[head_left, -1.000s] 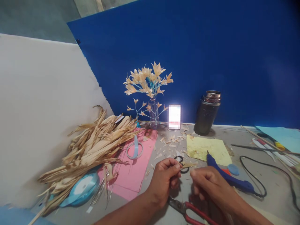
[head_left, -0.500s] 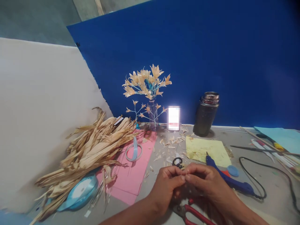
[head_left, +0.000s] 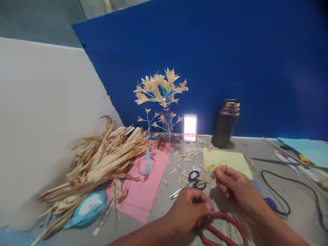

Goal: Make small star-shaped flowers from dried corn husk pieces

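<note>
My left hand (head_left: 191, 209) is curled down over the red-handled cutters (head_left: 222, 232) near the table's front edge, its fingers round one handle. My right hand (head_left: 234, 188) hovers a little farther back with its fingertips pinched on something thin that I cannot make out, just in front of the yellow paper (head_left: 225, 160). Small black-handled scissors (head_left: 189, 181) lie between the two hands and the pink paper (head_left: 146, 186). Pale husk scraps litter the table around them.
A heap of dried corn husks (head_left: 99, 164) lies at left over a blue ribbon spool (head_left: 87, 206). A tape ring (head_left: 147, 165), a vase of husk flowers (head_left: 164, 99) and a dark flask (head_left: 225, 123) stand behind. A black cord (head_left: 284, 191) and sticks (head_left: 294, 159) lie at right.
The hands were together, pinching something small. Now the left has dropped onto the red cutters and the right has moved back toward the yellow paper. The black scissors are now uncovered.
</note>
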Demonstrator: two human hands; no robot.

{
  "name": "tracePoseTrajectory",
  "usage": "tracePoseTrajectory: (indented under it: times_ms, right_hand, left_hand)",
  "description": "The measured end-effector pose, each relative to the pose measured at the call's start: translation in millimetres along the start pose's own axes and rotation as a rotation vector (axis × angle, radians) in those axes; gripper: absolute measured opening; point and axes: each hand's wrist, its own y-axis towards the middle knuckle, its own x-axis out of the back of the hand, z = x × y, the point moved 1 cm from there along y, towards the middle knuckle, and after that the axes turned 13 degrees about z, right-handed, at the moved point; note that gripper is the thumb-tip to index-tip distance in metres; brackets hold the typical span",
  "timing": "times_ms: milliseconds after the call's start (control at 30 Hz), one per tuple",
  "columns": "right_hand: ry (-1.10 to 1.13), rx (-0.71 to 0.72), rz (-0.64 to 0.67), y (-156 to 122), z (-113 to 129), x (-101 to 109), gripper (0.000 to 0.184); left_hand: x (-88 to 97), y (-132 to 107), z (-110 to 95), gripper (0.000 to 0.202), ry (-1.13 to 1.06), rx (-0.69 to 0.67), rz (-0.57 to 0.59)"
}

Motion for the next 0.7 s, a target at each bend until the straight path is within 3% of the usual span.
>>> tracePoseTrajectory:
  times_ms: [200, 333, 467, 567, 700]
  right_hand:
    - [0.033, -0.001, -0.015, 1.3, -0.9, 0.6, 0.043]
    - [0.029, 0.064, -0.093, 0.9, 7.5, 2.1, 0.040]
    - [0.040, 0.089, -0.120, 1.1, 13.4, 2.9, 0.040]
    - [0.031, 0.096, -0.108, 1.8, 13.0, 5.8, 0.038]
    - [-0.217, 0.054, -0.086, 2.8, 8.2, 8.6, 0.035]
  left_hand:
    - [1.2, -1.2, -1.5, 0.038, 0.087, 0.005, -0.019]
    - [8.6, -3.6, -6.6, 0.012, 0.534, -0.123, -0.167]
    - [20.0, -1.2, -8.8, 0.016, 0.950, -0.242, -0.304]
    - [26.8, 2.7, -9.3, 0.016, 1.090, -0.167, -0.342]
    - [36.5, 2.2, -24.1, 0.010, 1.181, -0.062, -0.260]
